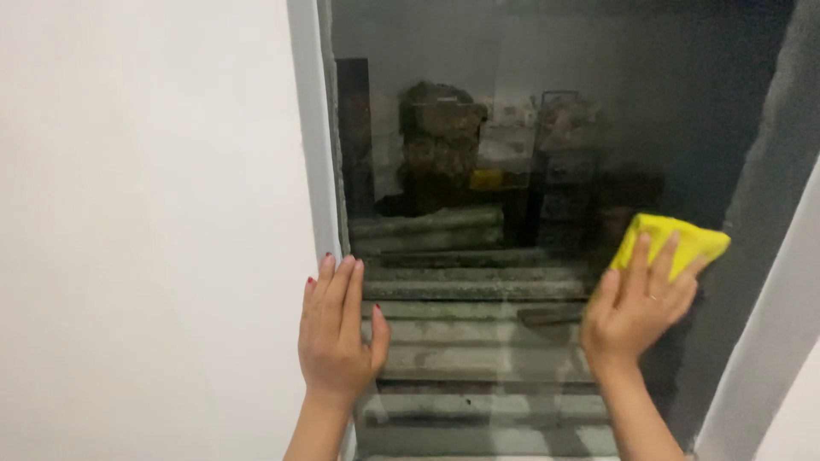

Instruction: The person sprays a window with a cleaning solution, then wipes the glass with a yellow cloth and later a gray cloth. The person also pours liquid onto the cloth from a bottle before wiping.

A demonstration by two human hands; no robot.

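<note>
The right hand (636,312) sits at the centre right of the frame, fingers extended and spread, pressing a yellow cloth (675,243) flat against the window pane (478,171). The cloth is folded and lies under the fingertips, with its upper right corner projecting past them toward the dark, rough edge of the opening on the right. A ring is visible on one finger of this hand. The left hand (337,329) sits at the lower centre left, palm flat and fingers together pointing upward; it holds nothing and rests where the white frame strip (312,154) meets the pane, with the thumb lying over the glass. The two hands are well apart, at roughly the same height. A plain white wall (145,213) fills the left third of the frame. A second white frame member (760,341) runs diagonally through the lower right corner. Through the glass, grey corrugated roofing sheets (470,333) occupy the lower centre, and stacked, indistinct objects appear in the upper centre; their details cannot be determined through the hazy glass.
</note>
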